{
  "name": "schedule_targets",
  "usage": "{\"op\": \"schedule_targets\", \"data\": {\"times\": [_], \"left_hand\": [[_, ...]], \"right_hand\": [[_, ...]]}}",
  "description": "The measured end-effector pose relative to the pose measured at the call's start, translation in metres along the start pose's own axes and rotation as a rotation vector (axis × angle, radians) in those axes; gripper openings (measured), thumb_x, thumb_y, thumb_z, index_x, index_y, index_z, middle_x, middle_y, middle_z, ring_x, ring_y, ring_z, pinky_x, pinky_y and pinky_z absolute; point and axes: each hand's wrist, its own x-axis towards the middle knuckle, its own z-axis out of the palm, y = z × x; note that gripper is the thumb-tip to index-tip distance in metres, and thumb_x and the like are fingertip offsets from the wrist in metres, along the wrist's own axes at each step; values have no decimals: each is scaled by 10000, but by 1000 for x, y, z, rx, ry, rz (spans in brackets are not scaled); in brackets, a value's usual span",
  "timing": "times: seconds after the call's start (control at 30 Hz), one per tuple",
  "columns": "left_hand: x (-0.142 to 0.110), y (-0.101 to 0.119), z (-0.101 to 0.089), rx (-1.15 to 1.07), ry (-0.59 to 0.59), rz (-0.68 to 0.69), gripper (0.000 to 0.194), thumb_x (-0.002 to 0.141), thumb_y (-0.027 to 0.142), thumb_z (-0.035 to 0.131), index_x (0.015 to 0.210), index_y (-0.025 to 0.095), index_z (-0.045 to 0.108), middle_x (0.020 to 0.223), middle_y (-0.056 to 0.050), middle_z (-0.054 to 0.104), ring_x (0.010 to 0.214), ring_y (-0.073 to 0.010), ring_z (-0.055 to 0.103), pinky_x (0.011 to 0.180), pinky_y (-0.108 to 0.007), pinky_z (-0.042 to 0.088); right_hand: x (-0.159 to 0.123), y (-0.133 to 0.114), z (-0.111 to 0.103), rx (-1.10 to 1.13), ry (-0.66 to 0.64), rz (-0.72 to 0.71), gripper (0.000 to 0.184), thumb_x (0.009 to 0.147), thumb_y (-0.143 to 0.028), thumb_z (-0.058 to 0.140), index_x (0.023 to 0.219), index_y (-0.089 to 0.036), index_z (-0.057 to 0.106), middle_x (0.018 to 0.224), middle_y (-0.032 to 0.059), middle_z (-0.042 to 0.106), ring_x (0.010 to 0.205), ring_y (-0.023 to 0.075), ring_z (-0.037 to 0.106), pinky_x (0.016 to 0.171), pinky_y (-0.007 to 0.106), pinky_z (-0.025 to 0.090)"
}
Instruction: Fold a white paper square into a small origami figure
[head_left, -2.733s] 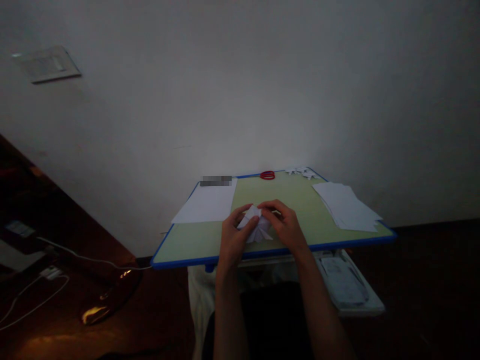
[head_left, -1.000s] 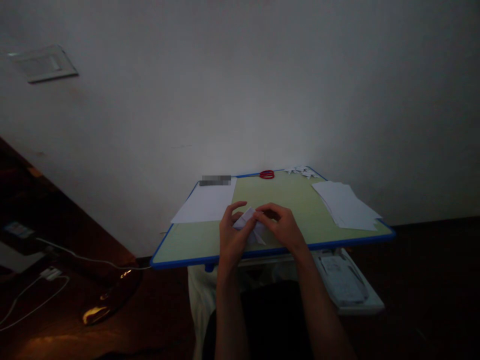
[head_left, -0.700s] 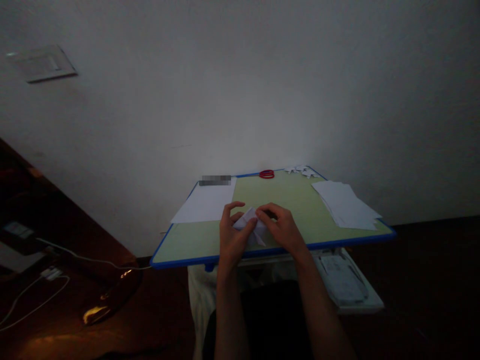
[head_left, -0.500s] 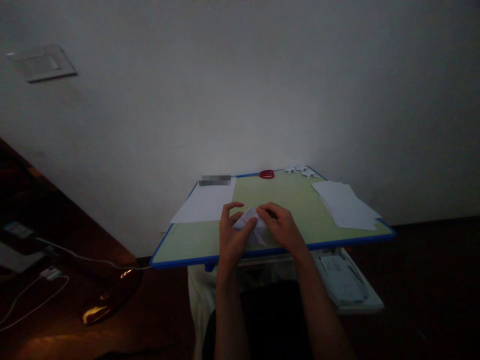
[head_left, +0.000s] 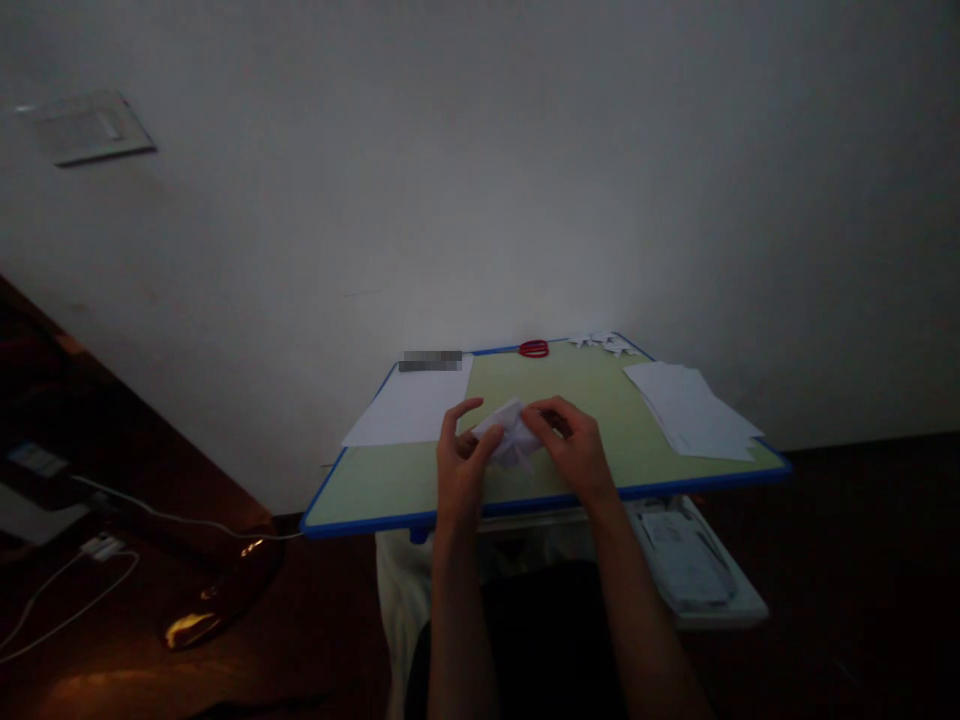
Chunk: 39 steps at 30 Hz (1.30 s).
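A small folded piece of white paper (head_left: 513, 440) is held above the near part of the green table (head_left: 570, 385). My left hand (head_left: 461, 465) pinches its left side, thumb on the front face and index finger curved out above. On the other side, my right hand (head_left: 576, 450) grips the paper's upper right edge between thumb and fingers. Loose flaps of the paper hang down between the hands. Part of the paper is hidden behind my left thumb, and the image is dim and slightly blurred there.
A white sheet (head_left: 416, 405) covers the table's left side, a blurred-out object (head_left: 431, 361) at its top. Red-handled scissors (head_left: 533, 349) lie at the back edge, folded paper pieces (head_left: 604, 343) at the back right corner. Stacked paper (head_left: 690, 410) lies right; an open drawer (head_left: 694, 565) juts out below.
Both hands have shifted slightly, the right one a little to the right. The folded paper has turned and risen a little, its flaps now more spread between the hands.
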Motion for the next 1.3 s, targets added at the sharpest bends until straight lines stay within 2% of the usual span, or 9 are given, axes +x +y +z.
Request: {"op": "schedule_targets", "data": {"times": [0.17, 0.37, 0.57, 0.73, 0.83, 0.97, 1.07, 1.17, 1.3], "left_hand": [[1, -1, -1, -6, -16, 0, 618, 748, 359, 861, 1275, 210, 576, 864, -40, 781, 769, -189, 737, 713, -267, 554], [2, -1, 1, 49, -2, 24, 508, 708, 346, 891, 1120, 173, 647, 981, -88, 793, 821, -220, 757, 709, -278, 572], [5, -4, 1, -29, 120, 62, 562, 655, 309, 918, 1127, 178, 642, 930, -55, 793, 790, -200, 753, 733, -282, 577], [6, -6, -1, -11, 148, 57, 554, 646, 314, 911, 1114, 170, 652, 868, -36, 778, 714, -183, 735, 674, -264, 562], [5, -7, -2, 9, 142, 31, 612, 633, 317, 919, 1154, 172, 632, 824, -29, 777, 674, -181, 729, 633, -250, 548], [5, -7, -2, 1, 100, -4, 664, 623, 295, 929, 1193, 177, 609, 841, -39, 788, 689, -185, 734, 654, -259, 562], [6, -7, -3, 19, 77, -6, 644, 644, 298, 919, 1198, 175, 615, 862, -43, 785, 693, -182, 727, 651, -259, 560], [6, -6, -2, 18, 50, 26, 543, 679, 320, 894, 1140, 174, 648, 888, -38, 776, 725, -176, 725, 667, -249, 552], [7, -6, -2, 22, 51, 32, 458, 713, 359, 866, 1084, 175, 672, 902, -45, 777, 751, -185, 724, 696, -270, 554]], "right_hand": [[1, 2, 0, 80, 19, 56, 234, 864, -437, 747, 899, -206, 736, 840, 44, 771, 780, 214, 711, 723, 322, 568], [1, 2, 1, 96, 9, 73, 273, 828, -463, 774, 898, -201, 739, 849, 51, 775, 783, 211, 720, 718, 319, 583], [0, 5, 2, 112, -57, 60, 246, 784, -431, 788, 841, -212, 691, 783, 23, 724, 712, 188, 688, 699, 314, 580], [-1, 6, 2, 57, -172, 57, 205, 831, -388, 734, 798, -218, 624, 710, -2, 668, 673, 176, 659, 660, 298, 546], [-2, 3, 2, 46, -159, 11, 212, 843, -366, 733, 986, -223, 671, 796, -3, 656, 736, 170, 649, 685, 286, 545], [-2, 0, 0, 72, -109, -46, 413, 850, -317, 740, 1246, -263, 637, 979, 17, 657, 821, 164, 649, 734, 286, 553], [-2, 0, 0, 52, -96, -83, 339, 876, -304, 722, 1209, -264, 673, 1031, 36, 671, 854, 172, 642, 760, 299, 552], [-1, 1, 0, 19, -110, -104, 230, 907, -315, 694, 1128, -261, 727, 973, 34, 670, 832, 176, 626, 748, 302, 553], [0, -1, -1, 31, -132, -103, 214, 911, -306, 686, 1113, -263, 745, 950, 27, 661, 816, 172, 623, 753, 300, 560]]}}
